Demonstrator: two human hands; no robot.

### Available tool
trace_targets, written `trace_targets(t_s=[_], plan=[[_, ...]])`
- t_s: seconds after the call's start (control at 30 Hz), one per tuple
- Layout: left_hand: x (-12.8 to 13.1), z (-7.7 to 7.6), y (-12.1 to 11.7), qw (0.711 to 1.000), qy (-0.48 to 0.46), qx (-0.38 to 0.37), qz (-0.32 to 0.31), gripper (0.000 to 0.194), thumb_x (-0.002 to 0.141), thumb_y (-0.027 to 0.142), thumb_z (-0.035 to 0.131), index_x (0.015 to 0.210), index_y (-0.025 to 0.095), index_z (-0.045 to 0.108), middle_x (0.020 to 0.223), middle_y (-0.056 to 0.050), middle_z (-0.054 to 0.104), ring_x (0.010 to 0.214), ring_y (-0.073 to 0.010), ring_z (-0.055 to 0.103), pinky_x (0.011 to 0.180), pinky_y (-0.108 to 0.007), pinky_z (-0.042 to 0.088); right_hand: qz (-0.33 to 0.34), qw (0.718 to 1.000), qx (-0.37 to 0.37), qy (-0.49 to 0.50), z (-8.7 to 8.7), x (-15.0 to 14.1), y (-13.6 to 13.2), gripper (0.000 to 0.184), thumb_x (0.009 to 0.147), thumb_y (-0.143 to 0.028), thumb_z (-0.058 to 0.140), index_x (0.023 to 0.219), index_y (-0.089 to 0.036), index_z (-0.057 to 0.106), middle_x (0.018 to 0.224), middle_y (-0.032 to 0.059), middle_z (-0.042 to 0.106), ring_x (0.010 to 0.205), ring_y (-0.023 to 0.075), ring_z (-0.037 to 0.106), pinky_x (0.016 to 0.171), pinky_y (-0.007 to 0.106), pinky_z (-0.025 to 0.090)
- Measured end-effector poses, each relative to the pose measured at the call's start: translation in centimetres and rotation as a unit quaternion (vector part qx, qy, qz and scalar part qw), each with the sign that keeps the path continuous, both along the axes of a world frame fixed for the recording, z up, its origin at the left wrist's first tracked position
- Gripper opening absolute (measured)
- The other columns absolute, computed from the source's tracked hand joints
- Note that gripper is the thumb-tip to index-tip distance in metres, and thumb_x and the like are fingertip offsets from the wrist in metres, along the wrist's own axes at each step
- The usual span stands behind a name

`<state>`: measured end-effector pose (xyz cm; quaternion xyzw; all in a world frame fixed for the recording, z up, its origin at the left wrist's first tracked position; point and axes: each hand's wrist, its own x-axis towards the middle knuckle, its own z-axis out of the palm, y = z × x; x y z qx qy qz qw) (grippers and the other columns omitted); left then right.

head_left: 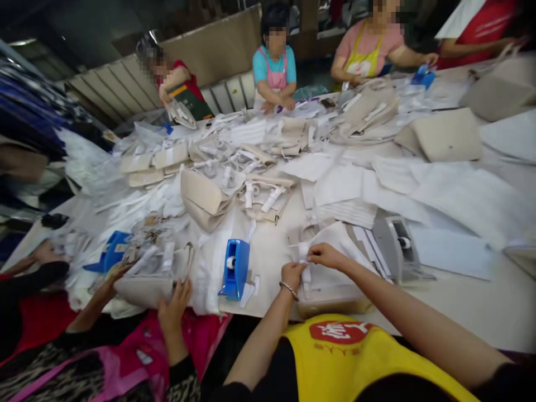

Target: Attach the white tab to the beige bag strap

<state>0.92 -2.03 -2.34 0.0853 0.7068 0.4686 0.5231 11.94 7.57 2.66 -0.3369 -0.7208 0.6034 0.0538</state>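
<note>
Over the table [268, 251], both hands, left hand [292, 274] and right hand [325, 255], apparently pinch white paper [335, 240].

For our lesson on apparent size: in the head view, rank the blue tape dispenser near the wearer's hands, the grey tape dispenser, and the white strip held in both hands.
1. Grey tape dispenser
2. Blue tape dispenser, close in size to the grey, so unsure
3. White strip, held by left hand and right hand

Your work table [460, 304] is pale and wide, strewn with white paper sheets [456, 192] and beige bags [448, 137]. A blue tape dispenser [235, 268] stands near its front edge, a grey one [396, 245] to its right, another blue one [109, 251] far left amid paper scraps.
</note>
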Motion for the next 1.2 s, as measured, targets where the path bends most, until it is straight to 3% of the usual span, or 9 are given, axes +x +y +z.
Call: trace_targets(t_s=[0.3, 0.5, 0.8, 1.0, 1.2], plan=[[-0.2, 0.7, -0.7, 0.997, 0.068, 0.009, -0.047, 0.029, 0.049, 0.037, 0.064, 0.044, 0.014, 0.047, 0.035, 0.007, 0.032, 0.04, -0.0049, 0.027, 0.041, -0.021, 0.021, 0.005, 0.99, 0.096, -0.103, -2.2, -1.0, -0.5, 0.023, 0.062, -0.035, 0.051, 0.056, -0.014, 0.058, 0.048, -0.0032, 0.047, 0.048, 0.0075, 0.04, 0.048, 0.019, 0.03], [-0.3, 0.8, -0.4, 0.992, 0.098, 0.001, -0.078, 0.029, 0.049, 0.037, 0.064, 0.044, 0.014, 0.048, 0.037, 0.007, 0.033, 0.041, -0.005, 0.027, 0.042, -0.021, 0.022, 0.002, 0.973, 0.147, -0.18, -1.8, -1.6, -0.6, 0.02, 0.061, -0.033, 0.052, 0.056, -0.016, 0.059, 0.053, -0.0002, 0.054, 0.051, 0.0093, 0.045, 0.049, 0.02, 0.03], [-0.5, 0.0, -0.3, 0.986, 0.136, -0.01, -0.101, 0.024, 0.048, 0.034, 0.063, 0.046, 0.013, 0.052, 0.041, 0.006, 0.039, 0.044, -0.0061, 0.031, 0.044, -0.021, 0.025, 0.04, 0.934, 0.138, -0.328, -0.3, -3.2, -0.1, 0.021, 0.057, -0.036, 0.055, 0.062, -0.016, 0.063, 0.066, 0.006, 0.062, 0.063, 0.0163, 0.056, 0.052, 0.023, 0.036], [-0.5, -0.8, -0.3, 0.98, 0.159, -0.028, -0.116, 0.019, 0.05, 0.031, 0.06, 0.046, 0.013, 0.053, 0.041, 0.005, 0.04, 0.044, -0.0063, 0.032, 0.045, -0.021, 0.025, 0.025, 0.903, 0.147, -0.403, 0.8, -3.7, -0.5, 0.031, 0.057, -0.036, 0.055, 0.079, -0.016, 0.063, 0.085, 0.0106, 0.063, 0.079, 0.0234, 0.057, 0.059, 0.028, 0.041], [-0.6, -1.2, -0.3, 0.98, 0.156, -0.028, -0.117, 0.022, 0.048, 0.034, 0.061, 0.046, 0.014, 0.054, 0.041, 0.005, 0.041, 0.044, -0.0066, 0.033, 0.044, -0.022, 0.024, 0.008, 0.911, 0.139, -0.389, -0.1, -2.5, -0.8, 0.044, 0.06, -0.05, 0.05, 0.079, -0.012, 0.063, 0.081, 0.0142, 0.063, 0.076, 0.0248, 0.058, 0.058, 0.029, 0.04]])
